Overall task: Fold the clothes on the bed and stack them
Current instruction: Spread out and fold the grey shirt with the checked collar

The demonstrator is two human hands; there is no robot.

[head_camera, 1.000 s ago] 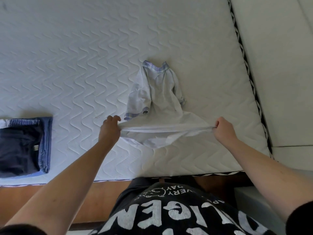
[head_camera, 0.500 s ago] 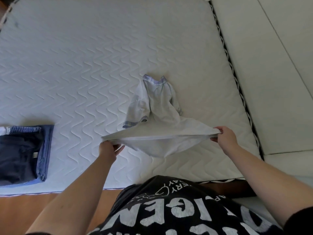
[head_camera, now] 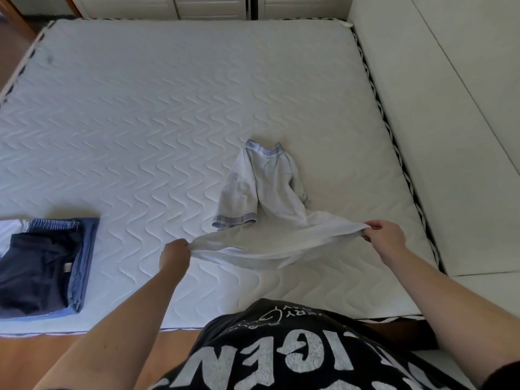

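Head view: one pale shirt [head_camera: 270, 192] lies mid-frame on the white quilted mattress [head_camera: 140, 122], its hem stretched between the left hand [head_camera: 174, 256] and right hand [head_camera: 387, 237], each pinching a corner. One stack of folded dark clothes [head_camera: 45, 266] sits at left. White cupboard doors [head_camera: 213, 5] line the top.

A home bedroom: quilted mattress [head_camera: 168, 114] (bare), closet doors [head_camera: 213, 7] behind it.

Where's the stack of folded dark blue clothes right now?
The folded dark blue stack sits at the head view's left edge, on the white quilted mattress near its front edge, left of the left hand.
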